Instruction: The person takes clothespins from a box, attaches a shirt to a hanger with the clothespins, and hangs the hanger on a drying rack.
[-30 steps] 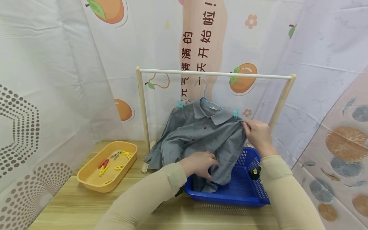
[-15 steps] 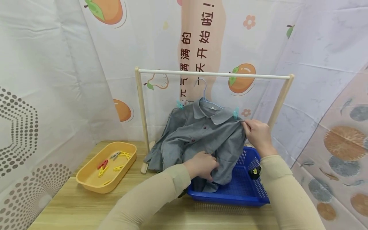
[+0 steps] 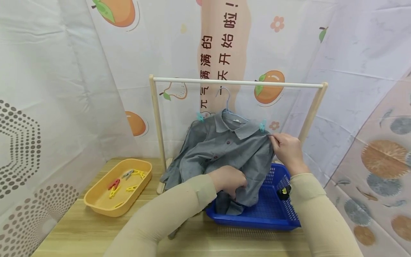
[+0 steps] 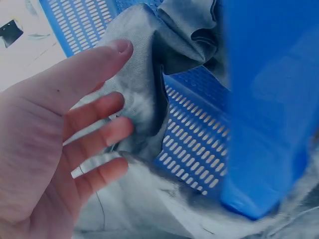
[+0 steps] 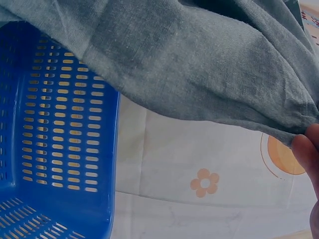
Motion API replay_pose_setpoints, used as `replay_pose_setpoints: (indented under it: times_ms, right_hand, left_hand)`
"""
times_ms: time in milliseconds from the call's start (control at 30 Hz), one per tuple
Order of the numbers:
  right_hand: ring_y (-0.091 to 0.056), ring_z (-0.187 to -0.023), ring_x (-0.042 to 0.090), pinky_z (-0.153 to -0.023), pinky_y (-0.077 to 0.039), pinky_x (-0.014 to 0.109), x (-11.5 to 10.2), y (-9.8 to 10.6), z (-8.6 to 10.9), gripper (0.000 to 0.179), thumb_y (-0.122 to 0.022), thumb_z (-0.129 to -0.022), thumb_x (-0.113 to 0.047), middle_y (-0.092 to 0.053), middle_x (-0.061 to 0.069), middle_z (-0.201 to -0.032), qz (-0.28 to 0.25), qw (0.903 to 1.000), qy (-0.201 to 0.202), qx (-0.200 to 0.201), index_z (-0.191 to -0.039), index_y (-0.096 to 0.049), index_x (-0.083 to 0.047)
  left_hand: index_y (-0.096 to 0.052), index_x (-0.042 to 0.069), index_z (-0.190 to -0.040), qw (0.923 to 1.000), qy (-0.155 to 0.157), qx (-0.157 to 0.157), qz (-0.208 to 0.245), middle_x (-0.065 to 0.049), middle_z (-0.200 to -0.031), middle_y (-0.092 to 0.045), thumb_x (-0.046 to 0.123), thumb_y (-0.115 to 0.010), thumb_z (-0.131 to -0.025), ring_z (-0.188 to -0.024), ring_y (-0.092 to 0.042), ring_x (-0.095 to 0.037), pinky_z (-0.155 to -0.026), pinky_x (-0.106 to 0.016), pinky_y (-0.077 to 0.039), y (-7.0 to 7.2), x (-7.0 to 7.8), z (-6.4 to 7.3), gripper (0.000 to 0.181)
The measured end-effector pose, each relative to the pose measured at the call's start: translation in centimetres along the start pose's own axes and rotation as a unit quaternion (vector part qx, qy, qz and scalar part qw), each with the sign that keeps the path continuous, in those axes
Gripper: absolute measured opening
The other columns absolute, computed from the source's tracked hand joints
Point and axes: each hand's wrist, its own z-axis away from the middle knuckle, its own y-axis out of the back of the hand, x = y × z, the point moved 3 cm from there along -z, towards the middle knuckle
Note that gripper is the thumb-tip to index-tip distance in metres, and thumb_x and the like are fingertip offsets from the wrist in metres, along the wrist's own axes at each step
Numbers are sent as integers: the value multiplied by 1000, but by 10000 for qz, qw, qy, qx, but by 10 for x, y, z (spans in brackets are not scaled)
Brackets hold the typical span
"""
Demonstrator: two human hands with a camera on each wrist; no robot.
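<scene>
A grey button-up shirt (image 3: 221, 153) is on a light blue hanger (image 3: 228, 103), with a teal clothespin (image 3: 200, 117) at one shoulder and another teal clothespin (image 3: 262, 126) at the other. My right hand (image 3: 287, 150) pinches the cloth near the right-hand shoulder seam, pulling it taut. My left hand (image 3: 228, 179) is in front of the lower shirt. In the left wrist view its fingers (image 4: 102, 130) are loosely bent, close over the cloth and holding nothing. Below, the shirt's lower part hangs into a blue basket (image 3: 253, 223).
A wooden rack with a white rod (image 3: 237, 82) stands behind; the hanger hook overlaps the space just under the rod. At left, a yellow tray (image 3: 96, 205) holds several clothespins (image 3: 113, 184) in red, yellow and grey. Printed curtains surround the wooden table (image 3: 77, 232).
My left hand has moved slightly right across the lower shirt, its fingers turning more downward. The right hand keeps its pinch at the shoulder, nearly still.
</scene>
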Motion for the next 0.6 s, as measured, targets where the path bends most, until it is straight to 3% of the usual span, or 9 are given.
replay_pose_setpoints:
  times_ms: [133,267,333,467,600]
  right_hand:
    - [-67,-66,35,-58,-51,51,0,-1,0,17,-71,-94,-9,-70,17,-75,3,10000,-12,-52,-79,-68,-2]
    - [-67,-66,35,-58,-52,50,0,-1,-1,15,-71,-94,-9,-71,18,-76,-13,10000,-26,-77,-81,-71,-1]
    - [-68,-66,35,-58,-52,50,0,-1,-1,14,-71,-94,-9,-71,18,-77,-16,10000,-37,-85,-83,-72,0]
    - [-69,-68,35,-60,-53,51,1,-1,-2,12,-71,-95,-9,-72,19,-79,-11,9999,-68,-111,-87,-74,0]
    - [-69,-70,35,-61,-54,51,2,-1,-2,10,-72,-94,-8,-73,18,-82,-21,9998,-125,-138,-90,-76,0]
  left_hand:
    - [-67,40,-128,9989,-316,-150,-321,15,-132,-57,41,-87,-82,-101,-62,-4,-83,-22,-51,4,7,-7,50]
    - [-67,41,-126,9952,-669,-184,-687,12,-125,-52,38,-84,-85,-93,-58,-3,-77,-22,-50,6,15,-14,44]
    - [-68,41,-123,9943,-702,-146,-790,12,-121,-53,37,-84,-86,-89,-56,-3,-74,-22,-49,7,18,-16,41]
    - [-68,39,-107,9948,-395,-175,-918,13,-106,-58,40,-85,-84,-80,-56,-4,-69,-23,-50,5,20,-19,29]
    - [-64,33,-92,9950,-30,-317,-943,12,-85,-59,49,-85,-80,-67,-56,-5,-63,-26,-51,0,20,-20,30]
